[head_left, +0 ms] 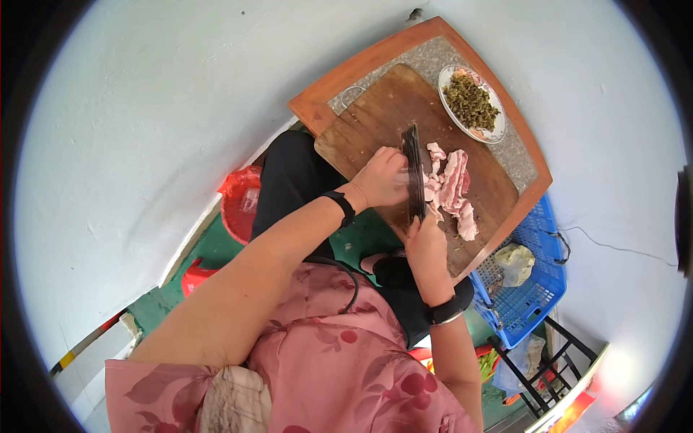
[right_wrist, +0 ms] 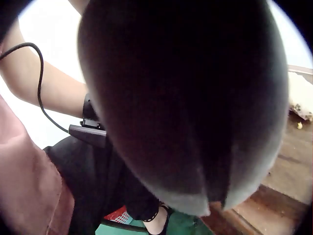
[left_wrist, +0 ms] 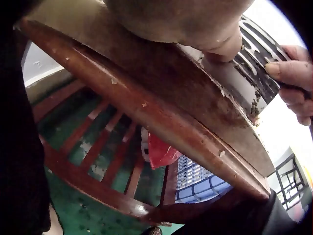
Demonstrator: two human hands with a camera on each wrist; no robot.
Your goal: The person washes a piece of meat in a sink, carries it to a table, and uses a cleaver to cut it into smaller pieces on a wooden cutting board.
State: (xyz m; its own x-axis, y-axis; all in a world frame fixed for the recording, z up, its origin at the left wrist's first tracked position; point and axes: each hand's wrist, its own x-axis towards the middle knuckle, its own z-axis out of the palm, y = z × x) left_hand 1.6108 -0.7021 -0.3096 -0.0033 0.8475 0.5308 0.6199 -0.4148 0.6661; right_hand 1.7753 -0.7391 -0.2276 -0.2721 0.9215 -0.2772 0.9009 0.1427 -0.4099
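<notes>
A wooden cutting board [head_left: 368, 123] lies on a small wood-rimmed table [head_left: 361, 65]. Sliced raw pork [head_left: 451, 187] is piled on its right half. My right hand [head_left: 426, 242] grips the handle of a dark cleaver [head_left: 413, 173], which stands edge-down on the board beside the meat. My left hand [head_left: 382, 177] rests against the blade's left face. In the left wrist view one of its fingertips [left_wrist: 226, 46] presses the smeared blade [left_wrist: 247, 78], and the right hand's fingers [left_wrist: 293, 78] wrap the handle. The right wrist view is mostly blocked by the dark hand.
A plate of chopped green pickles [head_left: 473, 101] sits at the table's far right corner. A blue plastic basket [head_left: 530, 289] holding a cabbage [head_left: 514, 261] stands right of the table, a red bucket [head_left: 242, 206] to its left. A black metal rack [head_left: 556, 368] stands nearer.
</notes>
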